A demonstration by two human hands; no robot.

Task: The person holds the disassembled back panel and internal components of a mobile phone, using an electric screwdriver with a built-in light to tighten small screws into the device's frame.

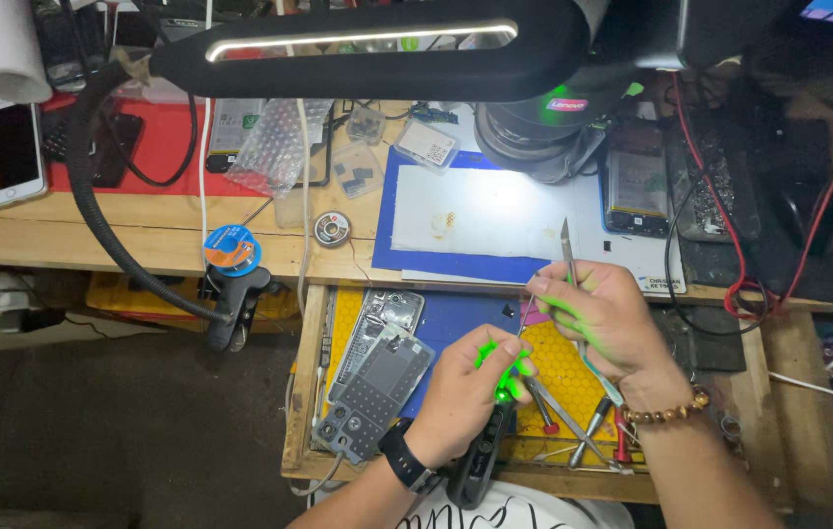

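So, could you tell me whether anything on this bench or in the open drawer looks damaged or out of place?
Yes: in the drawer, two phone housings lie opened up and stacked askew, insides bare. Green light glows under the left hand, its source hidden. The right hand holds a scalpel-like blade pointing up.

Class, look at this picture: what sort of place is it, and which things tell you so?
Most likely a phone repair bench. Opened phone shells lie in a drawer, tweezers and screwdrivers sit alongside, and a gooseneck lamp lights the blue work mat.
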